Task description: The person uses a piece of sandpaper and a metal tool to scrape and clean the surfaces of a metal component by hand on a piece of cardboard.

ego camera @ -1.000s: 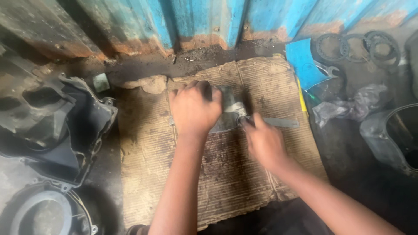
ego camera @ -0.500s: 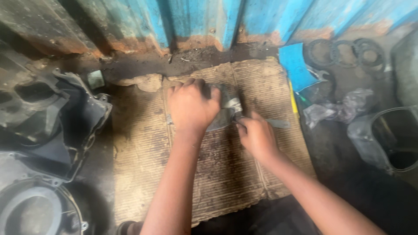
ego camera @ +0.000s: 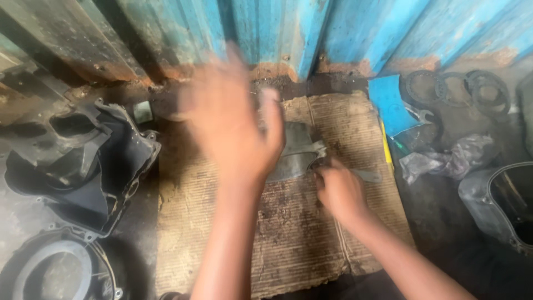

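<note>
While the left hand was pressed down on the grey metal part half a second ago, it now hangs lifted above it, blurred by motion, fingers spread wide and holding nothing. That leaves the part lying uncovered on the cardboard, near its far edge and just short of the blue wall, so it is no longer pinned from above. The right hand stays low at the part's right side, curled narrowly around a thin flat tool (a blade or scraper, I cannot tell which) whose tip meets the part. Compared with the earlier frame, the view has also drifted: the black housing on the left and the rings at the upper right sit somewhat differently in the picture.
</note>
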